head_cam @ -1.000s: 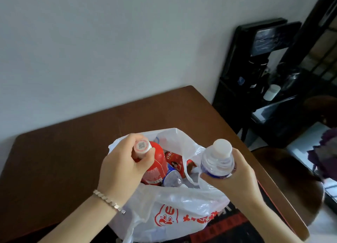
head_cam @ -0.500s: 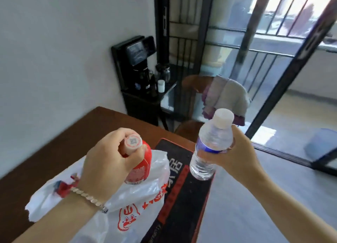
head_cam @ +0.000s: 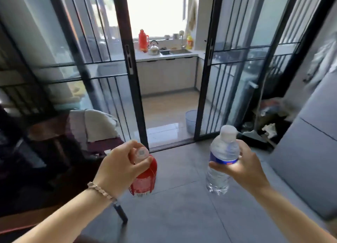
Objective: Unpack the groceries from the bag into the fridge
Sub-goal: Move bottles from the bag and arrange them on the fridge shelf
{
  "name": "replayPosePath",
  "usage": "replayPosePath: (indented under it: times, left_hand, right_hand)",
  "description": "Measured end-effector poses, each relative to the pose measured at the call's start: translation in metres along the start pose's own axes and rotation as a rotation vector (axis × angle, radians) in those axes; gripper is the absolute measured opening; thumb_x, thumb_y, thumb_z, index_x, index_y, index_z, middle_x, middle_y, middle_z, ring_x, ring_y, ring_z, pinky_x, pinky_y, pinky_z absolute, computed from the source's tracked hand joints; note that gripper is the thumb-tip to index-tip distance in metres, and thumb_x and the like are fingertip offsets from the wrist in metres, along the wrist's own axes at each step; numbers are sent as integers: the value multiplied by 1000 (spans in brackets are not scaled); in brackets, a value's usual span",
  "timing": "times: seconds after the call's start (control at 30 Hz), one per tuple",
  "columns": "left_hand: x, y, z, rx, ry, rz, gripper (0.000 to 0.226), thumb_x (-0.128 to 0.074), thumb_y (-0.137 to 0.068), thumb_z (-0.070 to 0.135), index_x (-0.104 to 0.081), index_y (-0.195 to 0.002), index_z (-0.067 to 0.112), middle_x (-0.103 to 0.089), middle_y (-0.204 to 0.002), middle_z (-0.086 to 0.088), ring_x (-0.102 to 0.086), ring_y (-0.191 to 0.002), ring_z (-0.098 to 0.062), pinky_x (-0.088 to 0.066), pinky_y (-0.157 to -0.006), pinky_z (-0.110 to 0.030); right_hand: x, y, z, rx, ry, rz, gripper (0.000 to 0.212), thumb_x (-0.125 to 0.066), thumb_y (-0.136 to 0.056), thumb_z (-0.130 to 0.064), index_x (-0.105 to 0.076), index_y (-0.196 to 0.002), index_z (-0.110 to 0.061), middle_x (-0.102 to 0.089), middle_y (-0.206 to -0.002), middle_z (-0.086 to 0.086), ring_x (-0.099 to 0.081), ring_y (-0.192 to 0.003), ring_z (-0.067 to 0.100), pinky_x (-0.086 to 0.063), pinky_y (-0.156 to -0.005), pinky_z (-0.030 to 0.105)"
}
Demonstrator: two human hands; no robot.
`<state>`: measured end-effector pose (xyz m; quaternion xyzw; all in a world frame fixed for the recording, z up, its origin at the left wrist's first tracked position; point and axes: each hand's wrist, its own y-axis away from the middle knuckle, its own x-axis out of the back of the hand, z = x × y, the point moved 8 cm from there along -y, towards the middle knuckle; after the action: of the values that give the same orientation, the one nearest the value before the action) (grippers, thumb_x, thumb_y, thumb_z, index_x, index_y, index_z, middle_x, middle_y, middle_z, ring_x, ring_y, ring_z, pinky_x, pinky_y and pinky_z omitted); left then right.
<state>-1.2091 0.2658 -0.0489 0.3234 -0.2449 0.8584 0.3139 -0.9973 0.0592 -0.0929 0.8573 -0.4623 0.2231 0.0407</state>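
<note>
My left hand [head_cam: 119,167] grips a red bottle [head_cam: 145,181] by its white cap, and the bottle hangs below my fingers over the grey floor. My right hand [head_cam: 240,165] is closed around the middle of a clear water bottle [head_cam: 221,162] with a white cap and a blue label, held upright. A tall grey fridge [head_cam: 310,137] stands at the right edge, its doors closed. The grocery bag is out of view.
Black-framed glass sliding doors [head_cam: 131,69] stand ahead, open in the middle onto a tiled kitchen with a counter [head_cam: 166,57]. A chair draped with cloth [head_cam: 94,126] is on the left. A blue bin [head_cam: 191,121] and a heap of clutter [head_cam: 269,119] lie near the doors.
Both bottles came up out of the bag. The view has swung right, away from the table and bag, toward the sliding doors and the fridge.
</note>
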Motion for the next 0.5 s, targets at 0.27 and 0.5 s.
replayPosePath:
  times: [0.27,0.5]
  left_hand:
    - [-207,-140,195,-154,217,-201,21,-72,-77,28,-53,-78,36,-60,-80,9,-60,-75,-13,-55,-65,-30]
    - [-347,-245,332,-302,374,-350,20,-74,-75,30,-55,-73,36,-62,-83,4,-63,-80,-20,-57,-67,-35]
  right_hand:
    - [233,-83,90,-117,142,304,61,-92,-40,-34,-54,-88,-40,-68,-79,-17,-63,-81,10,-47,-71,30]
    - [373,-159,127,-161,140,539,54,-90,-52,-22,-53,-87,-39,-63,-87,-19,-59,-82,-1,-45,-69,21]
